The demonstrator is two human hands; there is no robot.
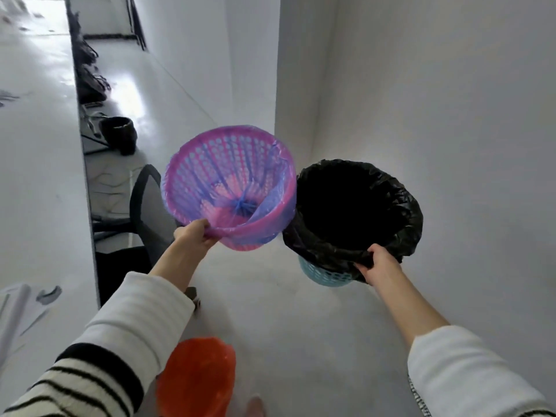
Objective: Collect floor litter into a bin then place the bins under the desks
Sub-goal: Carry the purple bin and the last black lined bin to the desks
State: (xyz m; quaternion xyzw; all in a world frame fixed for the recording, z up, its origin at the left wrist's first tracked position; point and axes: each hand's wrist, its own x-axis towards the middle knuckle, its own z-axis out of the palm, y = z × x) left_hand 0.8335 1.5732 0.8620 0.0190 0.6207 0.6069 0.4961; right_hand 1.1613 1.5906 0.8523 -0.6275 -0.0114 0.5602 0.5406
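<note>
while each hand grips a bin rim, the black liner hides the blue bin's inside.

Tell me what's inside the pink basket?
The pink basket holds only a see-through bluish liner bag, knotted at the bottom. No litter shows inside.

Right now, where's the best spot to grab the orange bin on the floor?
Probably the top rim of the orange bin, reached from above. It stands upright near the person's feet with its mouth facing up. Both hands are busy, though: left hand holds the pink bin, right hand the black-lined bin.
</note>
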